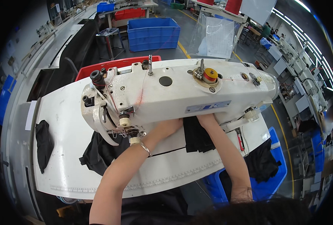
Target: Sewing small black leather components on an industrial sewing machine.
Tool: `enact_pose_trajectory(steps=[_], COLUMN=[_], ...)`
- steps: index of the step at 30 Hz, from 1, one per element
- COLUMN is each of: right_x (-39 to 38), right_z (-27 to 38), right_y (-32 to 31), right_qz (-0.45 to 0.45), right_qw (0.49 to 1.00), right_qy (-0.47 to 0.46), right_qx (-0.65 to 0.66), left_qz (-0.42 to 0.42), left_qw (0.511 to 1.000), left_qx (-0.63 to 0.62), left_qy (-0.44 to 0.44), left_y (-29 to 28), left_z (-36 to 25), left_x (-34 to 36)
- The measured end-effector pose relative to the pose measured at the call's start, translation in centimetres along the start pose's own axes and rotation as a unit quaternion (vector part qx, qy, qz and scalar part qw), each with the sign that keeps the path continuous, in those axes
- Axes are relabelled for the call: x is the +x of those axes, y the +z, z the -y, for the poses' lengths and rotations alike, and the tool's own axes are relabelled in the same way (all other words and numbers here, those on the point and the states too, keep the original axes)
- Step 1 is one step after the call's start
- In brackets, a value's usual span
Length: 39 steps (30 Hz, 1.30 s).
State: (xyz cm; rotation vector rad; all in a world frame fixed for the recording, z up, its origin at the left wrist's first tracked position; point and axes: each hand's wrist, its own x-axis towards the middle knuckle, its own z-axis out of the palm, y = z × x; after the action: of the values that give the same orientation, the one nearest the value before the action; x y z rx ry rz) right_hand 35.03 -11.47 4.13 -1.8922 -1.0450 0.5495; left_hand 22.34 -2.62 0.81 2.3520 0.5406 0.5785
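Both my forearms reach under the arm of a white sewing machine (151, 97). A stack of folded black fabric pieces (197, 138) lies on the white table between my hands. My left hand (173, 125), with a bracelet (147, 149) at its forearm, is at the stack's left side. My right hand (207, 119) touches or nearly touches its right upper edge. The machine's arm hides the fingers of both hands. Another bunched black cloth (100, 152) lies under the needle area, left of my left forearm.
A small black fabric piece (43, 146) lies at the table's left. Red-handled snips (240, 140) rest on the right. Below the table's right edge, a blue bin (281, 159) holds black cloth. A red crate (99, 67) and blue tub (153, 34) stand behind the machine.
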Motion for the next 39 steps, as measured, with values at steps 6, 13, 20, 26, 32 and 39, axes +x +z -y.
enact_pose_trajectory(steps=[6, 13, 20, 26, 32, 39], right_x=[1.4, -15.1, -23.2, -25.0, -25.9, -25.9], right_z=[2.4, 9.3, 9.3, 8.7, 7.0, 6.8], right_y=[1.4, -5.7, -5.3, 2.8, 9.2, 11.6], right_qz=[-0.207, 0.130, 0.123, 0.192, 0.205, 0.261], right_qw=[0.725, 0.897, 0.918, 0.976, 0.947, 0.911], right_qy=[0.234, 0.135, 0.147, -0.043, -0.158, -0.195], right_qx=[0.613, 0.400, 0.347, 0.096, 0.192, 0.254], left_qz=[-0.063, -0.015, 0.093, 0.273, 0.004, -0.019], left_qw=[0.988, 1.000, 0.992, 0.817, 0.860, 0.793], left_qx=[-0.142, -0.014, -0.064, -0.461, -0.477, -0.565], left_qy=[-0.006, -0.023, -0.064, -0.215, -0.183, -0.228], left_y=[2.6, 1.2, -1.6, -12.3, -11.9, -13.4], left_z=[0.2, 1.7, -1.8, -7.0, -7.2, -6.1], left_x=[2.1, 1.5, -1.8, -18.0, -26.0, -27.1])
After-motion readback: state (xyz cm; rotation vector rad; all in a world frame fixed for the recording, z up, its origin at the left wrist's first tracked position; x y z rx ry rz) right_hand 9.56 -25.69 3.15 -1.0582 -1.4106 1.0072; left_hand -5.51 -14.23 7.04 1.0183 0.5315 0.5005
